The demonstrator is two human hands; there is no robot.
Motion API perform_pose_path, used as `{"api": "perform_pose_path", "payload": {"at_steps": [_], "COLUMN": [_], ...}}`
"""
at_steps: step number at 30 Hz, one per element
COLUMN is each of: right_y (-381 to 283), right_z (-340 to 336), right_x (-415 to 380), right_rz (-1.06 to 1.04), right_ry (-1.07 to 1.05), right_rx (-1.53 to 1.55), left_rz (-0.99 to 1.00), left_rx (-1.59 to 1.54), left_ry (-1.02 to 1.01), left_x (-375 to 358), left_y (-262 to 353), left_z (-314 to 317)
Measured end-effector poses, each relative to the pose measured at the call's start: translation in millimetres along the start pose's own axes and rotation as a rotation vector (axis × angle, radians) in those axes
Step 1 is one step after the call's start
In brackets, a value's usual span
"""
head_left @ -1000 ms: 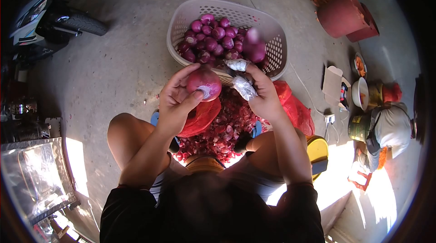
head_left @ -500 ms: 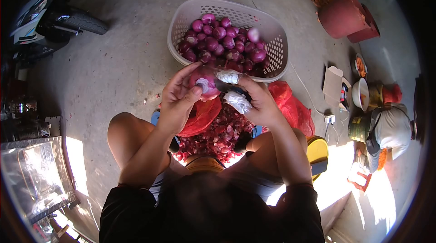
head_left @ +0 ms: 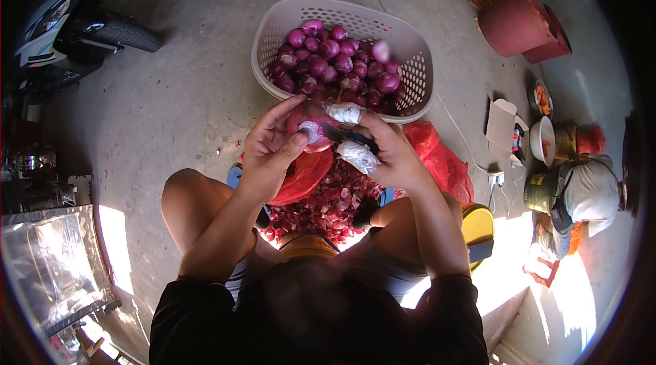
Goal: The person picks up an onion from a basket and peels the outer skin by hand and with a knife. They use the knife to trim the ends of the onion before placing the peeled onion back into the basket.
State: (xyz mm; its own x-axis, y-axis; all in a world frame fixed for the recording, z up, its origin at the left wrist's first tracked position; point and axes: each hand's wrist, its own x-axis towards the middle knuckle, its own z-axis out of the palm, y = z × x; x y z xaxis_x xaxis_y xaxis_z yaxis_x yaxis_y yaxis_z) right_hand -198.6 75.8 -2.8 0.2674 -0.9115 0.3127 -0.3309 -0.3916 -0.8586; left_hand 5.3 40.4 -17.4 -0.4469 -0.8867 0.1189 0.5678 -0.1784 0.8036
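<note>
A red onion [head_left: 309, 119] is held in my left hand [head_left: 272, 150], its thumb lying on a pale patch of the onion. My right hand [head_left: 383, 148], with thumb and forefinger wrapped in silvery-white covering, grips a small dark knife [head_left: 336, 133] whose blade meets the onion's right side. Just beyond my hands stands a grey perforated basket [head_left: 265, 32] holding several shiny purple onions [head_left: 329, 49]. Below my hands, red onion skins [head_left: 328, 198] lie between my feet, beside a red mesh bag [head_left: 297, 184]. More red mesh [head_left: 441, 163] lies to the right.
A motorcycle wheel [head_left: 126, 32] is at the upper left. Red tubs [head_left: 516, 20], a white bowl [head_left: 542, 141], an open cardboard box [head_left: 501, 126] and a cable with a plug [head_left: 496, 178] are on the right. A yellow round object [head_left: 477, 228] lies beside my right knee.
The onion has turned slightly in my left hand, and the knife blade shows more clearly against it. Both hands stay in nearly the same place.
</note>
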Motion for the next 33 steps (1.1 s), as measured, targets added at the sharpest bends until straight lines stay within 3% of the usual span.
{"api": "perform_pose_path", "payload": {"at_steps": [7,16,22,28,33], "right_y": [1.0,11.0,11.9,7.1,10.2], "right_z": [1.9,6.4,10.4,5.5,11.1], "right_x": [0.0,1.7,2.4,3.9,-2.2], "right_rz": [0.053,-0.120,-0.108,0.078,-0.018], "right_ry": [-0.030,0.068,0.146,0.152,0.104], "right_rx": [-0.002,-0.083,-0.014,0.116,0.200], "left_rz": [-0.022,-0.049,-0.030,0.014,-0.007], "left_rx": [-0.050,-0.116,-0.111,-0.132,-0.141], "left_ry": [0.018,0.039,0.020,-0.014,-0.014], "left_x": [-0.6,-1.4,-1.0,-0.5,-0.7], "left_y": [-0.3,-1.0,-0.7,3.2,3.0], "left_z": [-1.2,-0.9,-0.7,3.6,1.5]}}
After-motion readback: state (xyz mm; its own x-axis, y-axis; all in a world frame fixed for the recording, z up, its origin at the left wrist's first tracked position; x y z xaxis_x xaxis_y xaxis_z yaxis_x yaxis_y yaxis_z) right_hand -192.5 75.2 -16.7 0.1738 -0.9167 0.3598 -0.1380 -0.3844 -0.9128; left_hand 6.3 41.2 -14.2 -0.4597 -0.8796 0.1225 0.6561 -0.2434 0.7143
